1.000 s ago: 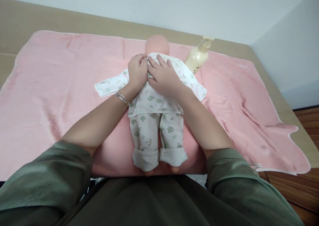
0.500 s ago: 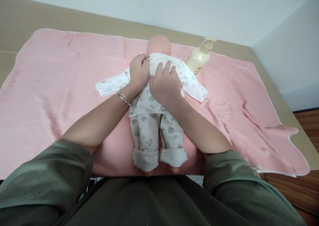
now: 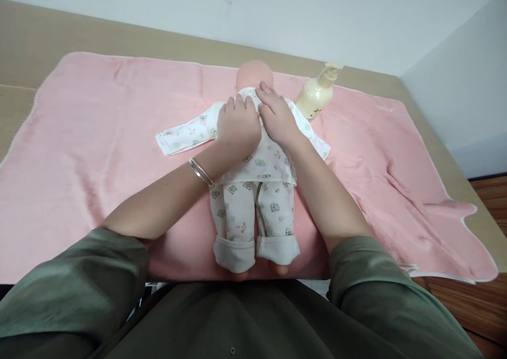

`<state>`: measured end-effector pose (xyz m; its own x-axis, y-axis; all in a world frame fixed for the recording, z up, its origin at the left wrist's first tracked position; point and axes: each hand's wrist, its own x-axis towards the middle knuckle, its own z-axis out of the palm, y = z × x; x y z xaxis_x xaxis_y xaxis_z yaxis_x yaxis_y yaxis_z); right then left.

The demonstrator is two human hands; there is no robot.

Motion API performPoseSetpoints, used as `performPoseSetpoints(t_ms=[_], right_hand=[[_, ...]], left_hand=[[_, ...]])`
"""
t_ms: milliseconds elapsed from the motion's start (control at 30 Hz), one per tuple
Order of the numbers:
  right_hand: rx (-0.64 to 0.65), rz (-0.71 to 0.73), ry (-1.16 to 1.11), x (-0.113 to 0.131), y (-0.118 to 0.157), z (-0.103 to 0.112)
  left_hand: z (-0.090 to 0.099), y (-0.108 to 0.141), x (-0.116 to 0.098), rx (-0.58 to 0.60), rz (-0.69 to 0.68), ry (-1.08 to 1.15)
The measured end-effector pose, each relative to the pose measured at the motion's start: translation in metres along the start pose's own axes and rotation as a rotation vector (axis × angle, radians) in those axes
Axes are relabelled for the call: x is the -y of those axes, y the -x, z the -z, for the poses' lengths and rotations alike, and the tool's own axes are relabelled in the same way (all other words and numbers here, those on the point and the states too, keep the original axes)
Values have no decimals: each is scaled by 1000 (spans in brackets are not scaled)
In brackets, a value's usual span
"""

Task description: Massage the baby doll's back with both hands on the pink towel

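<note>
A baby doll lies stretched out on a pink blanket, its bald head away from me and no face showing. It wears a white printed top and matching trousers with turned-up cuffs. My left hand rests flat on the left half of the doll's upper body, fingers pointing toward its head. Just beside it, my right hand lies on the top's right shoulder area, fingers stretched out and their tips close to the neckline. Neither hand grasps anything. The hands cover much of the top's upper part.
Beyond the doll's right shoulder stands a cream pump bottle. The pink blanket spreads over a wooden table, wrinkled on the right. A white wall runs along the table's far side.
My left hand has gone from curled at the doll's left side to flat, farther right on its body. My right hand has slid up and right toward the neckline.
</note>
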<state>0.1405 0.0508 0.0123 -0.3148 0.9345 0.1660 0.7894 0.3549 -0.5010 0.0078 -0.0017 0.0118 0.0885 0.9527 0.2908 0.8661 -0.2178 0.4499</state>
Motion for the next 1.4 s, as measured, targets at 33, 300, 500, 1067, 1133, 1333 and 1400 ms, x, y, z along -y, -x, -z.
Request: performPoseSetpoints(t_ms=[33, 300, 500, 1067, 1133, 1333, 1400], right_hand=[[-25, -27, 3, -1, 0, -1], [-87, -64, 197, 9, 7, -6], [-63, -37, 279, 50, 33, -12], [-35, -124, 292, 31, 14, 3], [-47, -111, 321, 43, 22, 1], [-56, -56, 270, 54, 25, -5], [-36, -45, 246, 43, 18, -4]], left_hand=[[0, 4, -4, 18, -23, 7], [-44, -28, 39, -148, -94, 348], [-39, -59, 73, -112, 33, 428], [-40, -34, 39, -137, -111, 432], [-39, -43, 49, -122, -59, 419], [-40, -59, 70, -125, -10, 424], [-39, -56, 68, -153, -10, 427]])
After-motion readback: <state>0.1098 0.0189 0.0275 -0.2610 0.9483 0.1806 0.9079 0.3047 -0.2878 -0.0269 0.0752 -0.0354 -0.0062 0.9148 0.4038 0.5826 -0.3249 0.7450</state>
